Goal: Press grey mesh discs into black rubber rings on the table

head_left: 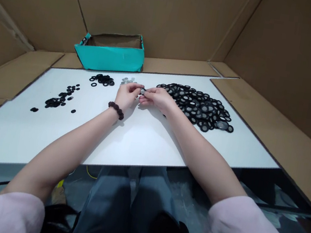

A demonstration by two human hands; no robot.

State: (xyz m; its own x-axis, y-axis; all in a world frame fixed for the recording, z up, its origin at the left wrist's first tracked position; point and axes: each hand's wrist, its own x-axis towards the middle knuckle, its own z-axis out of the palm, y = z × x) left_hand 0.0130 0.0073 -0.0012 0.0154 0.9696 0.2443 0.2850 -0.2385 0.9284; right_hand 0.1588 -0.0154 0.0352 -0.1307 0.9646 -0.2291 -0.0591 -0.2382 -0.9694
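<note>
My left hand [127, 94] and my right hand [156, 97] meet over the middle of the white board [140, 137], fingertips pinched together on a small black ring with a grey centre [142, 90]. A dark bead bracelet [116, 109] circles my left wrist. Right of my hands lies a big heap of black rings with mesh centres [201, 108]. A small pile of plain black rings [102, 79] and a few grey mesh discs [127, 80] lie just beyond my left hand.
A teal open box [110, 56] stands at the back on the cardboard. Several small black pieces [59, 99] are scattered on the board's left. Cardboard walls [286, 54] enclose the work area. My knees show below the board's near edge.
</note>
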